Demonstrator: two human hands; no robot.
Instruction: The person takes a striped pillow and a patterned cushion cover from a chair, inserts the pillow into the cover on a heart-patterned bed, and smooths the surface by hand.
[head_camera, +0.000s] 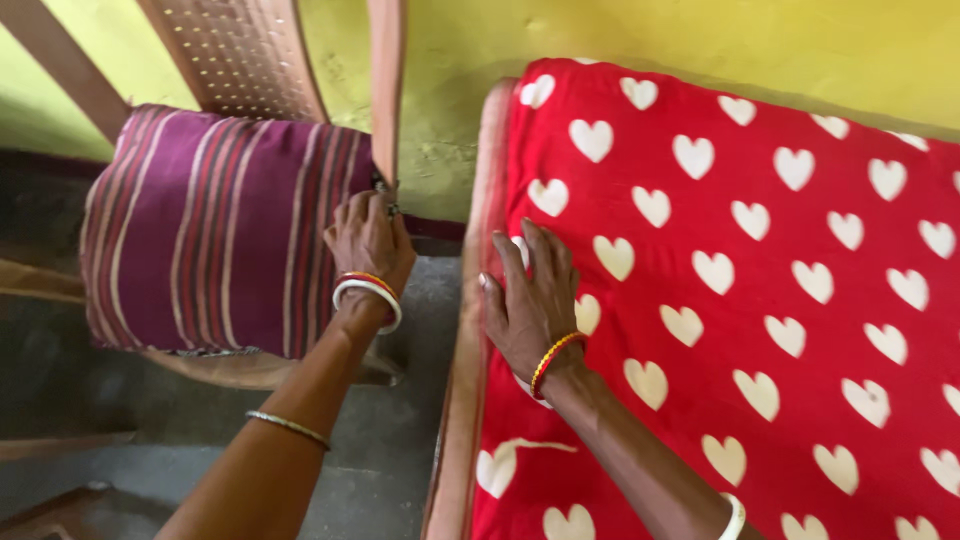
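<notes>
Gripping the chair arm (385, 90), left hand (368, 240) is closed; right hand (530, 300) lies flat, open, on heart-print bedcover (760, 260).

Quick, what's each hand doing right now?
Left hand: closed on the brown plastic chair's arm.
Right hand: open, flat on the red heart-patterned cloth.

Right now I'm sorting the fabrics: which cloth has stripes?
The purple cloth on the chair, by the left hand; the red cover under the right hand has white hearts.
</notes>
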